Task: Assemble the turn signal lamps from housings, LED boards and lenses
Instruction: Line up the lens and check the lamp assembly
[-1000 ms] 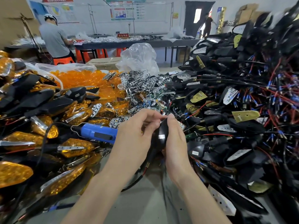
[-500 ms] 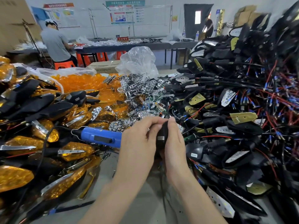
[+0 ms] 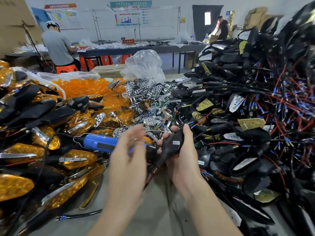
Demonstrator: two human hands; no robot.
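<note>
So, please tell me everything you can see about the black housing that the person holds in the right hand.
The black housing is a matte, plastic-looking shell with a pointed shape and a small white label on its back. It is tilted, back toward the camera, so its inside is hidden. The right hand grips it with the thumb along its right edge and fingertips round its left edge. The blurred left hand is open beside it, apart from it. A dark stem or wire runs down from it.

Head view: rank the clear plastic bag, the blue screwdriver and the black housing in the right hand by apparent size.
1. clear plastic bag, though farthest away.
2. blue screwdriver and black housing: too alike to rank; both partly hidden.
</note>
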